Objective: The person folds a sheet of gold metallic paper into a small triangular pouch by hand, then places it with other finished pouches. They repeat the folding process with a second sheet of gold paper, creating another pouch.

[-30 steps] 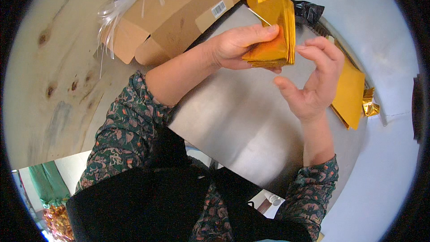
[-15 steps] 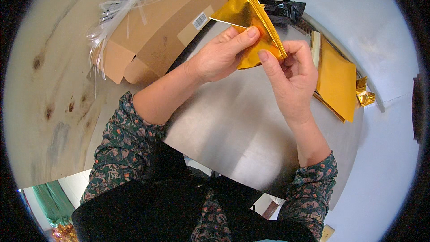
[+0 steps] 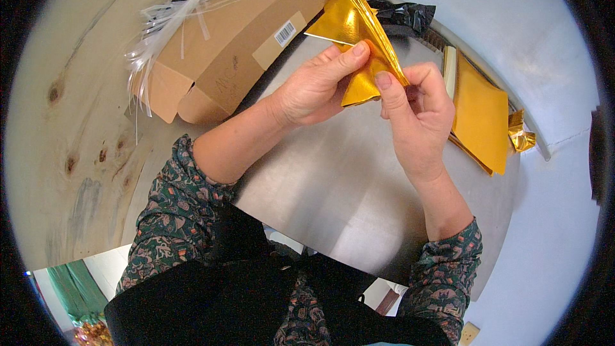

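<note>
A stack of shiny gold foil sheets (image 3: 349,22) is held up between my hands, bent, its layers fanned a little along the right edge. My left hand (image 3: 320,83) pinches it from the left, thumb on the front face and the other fingers mostly hidden behind. At the lower right corner, my right hand (image 3: 419,115) grips the sheets between thumb and curled fingers. Both hands are raised over a grey metal tabletop (image 3: 320,179).
To the left lies a brown cardboard box (image 3: 237,45) with a bundle of clear plastic strips (image 3: 173,19) on it. Black plastic (image 3: 410,18) lies at the back. More flat gold sheets (image 3: 480,115) rest at the right beside a crumpled gold foil piece (image 3: 522,131). A wooden surface (image 3: 83,122) spreads far left.
The foil stack has bent more and its layers have spread apart along the right edge. My left hand has shifted slightly downward; both hands keep their grip.
</note>
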Demonstrator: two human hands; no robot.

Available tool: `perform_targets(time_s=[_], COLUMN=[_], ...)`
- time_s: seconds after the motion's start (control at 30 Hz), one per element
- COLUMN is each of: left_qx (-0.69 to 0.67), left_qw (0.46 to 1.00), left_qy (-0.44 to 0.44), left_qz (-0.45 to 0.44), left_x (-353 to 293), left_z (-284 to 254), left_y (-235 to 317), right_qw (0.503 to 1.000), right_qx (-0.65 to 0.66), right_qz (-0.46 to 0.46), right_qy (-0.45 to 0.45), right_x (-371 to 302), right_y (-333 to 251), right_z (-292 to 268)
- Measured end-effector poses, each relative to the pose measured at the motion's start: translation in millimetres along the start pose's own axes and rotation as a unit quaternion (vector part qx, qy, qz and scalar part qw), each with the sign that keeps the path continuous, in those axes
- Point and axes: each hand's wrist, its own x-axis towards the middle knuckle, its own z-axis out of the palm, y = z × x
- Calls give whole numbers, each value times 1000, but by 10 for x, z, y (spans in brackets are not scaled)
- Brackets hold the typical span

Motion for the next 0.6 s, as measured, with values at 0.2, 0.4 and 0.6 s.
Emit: perform_targets(time_s=[0.2, 0.4, 0.6], left_qx=[-10, 92, 448], left_qw=[1000, 996, 868], left_qy=[-18, 4, -118], left_qz=[-11, -23, -178], left_x=[12, 92, 54], left_z=[-52, -268, -396], left_y=[-39, 11, 148], right_qw=[1000, 988, 937], right_qx=[4, -132, -344], right_qz=[-14, 43, -30], right_qy=[-9, -64, -45], right_x=[-15, 129, 338], right_y=[107, 81, -163], right_z=[-34, -128, -556])
